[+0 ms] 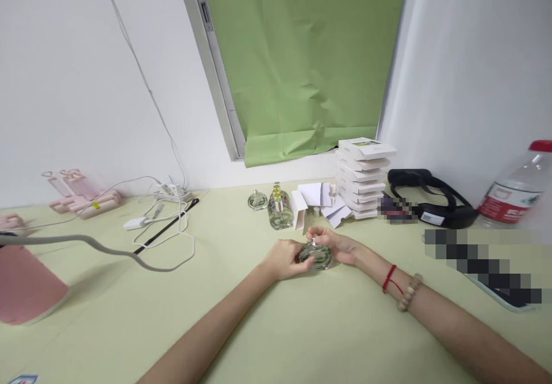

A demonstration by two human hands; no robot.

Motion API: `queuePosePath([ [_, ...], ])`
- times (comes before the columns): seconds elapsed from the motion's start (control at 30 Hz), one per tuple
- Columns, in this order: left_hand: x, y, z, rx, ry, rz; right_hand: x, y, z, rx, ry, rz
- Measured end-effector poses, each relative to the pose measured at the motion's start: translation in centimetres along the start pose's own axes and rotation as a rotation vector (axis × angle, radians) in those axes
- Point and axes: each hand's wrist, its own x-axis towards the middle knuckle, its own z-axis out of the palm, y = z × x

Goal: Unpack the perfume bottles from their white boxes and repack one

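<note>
A squat clear glass perfume bottle (317,256) stands on the pale green tabletop between my hands. My left hand (285,259) is closed around its left side, thumb across the front. At the bottle's neck, the fingers of my right hand (334,244) pinch the small clear-topped cap. Whether the cap is seated or lifted I cannot tell. Behind them, a row of similar bottles (279,211) with gold-coloured tops stands close together. One more capped bottle (257,200) sits apart to their left. An open white box (298,208) and folded white card pieces (330,203) lie beside the row.
Flat white boxes (362,180) are stacked at the back, near a black headset (435,200). A red-capped plastic bottle (511,191) and a phone (500,286) are at right. White cables (187,246), pink stands (81,194) and a pink object (30,286) are at left.
</note>
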Motion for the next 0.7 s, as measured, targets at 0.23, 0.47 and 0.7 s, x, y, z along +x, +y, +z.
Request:
queuePosePath([
  [0.23, 0.03, 0.11, -0.19, -0.009, -0.019, -0.016, -0.02, -0.08, 0.3, -0.018, 0.012, 0.006],
  [0.47, 0.0, -0.02, 0.01, -0.029, -0.011, -0.014, -0.24, -0.37, 0.75, 0.039, 0.072, 0.023],
  [0.7, -0.07, 0.01, -0.04, -0.017, -0.017, -0.02, -0.1, -0.14, 0.3, -0.001, 0.024, 0.001],
])
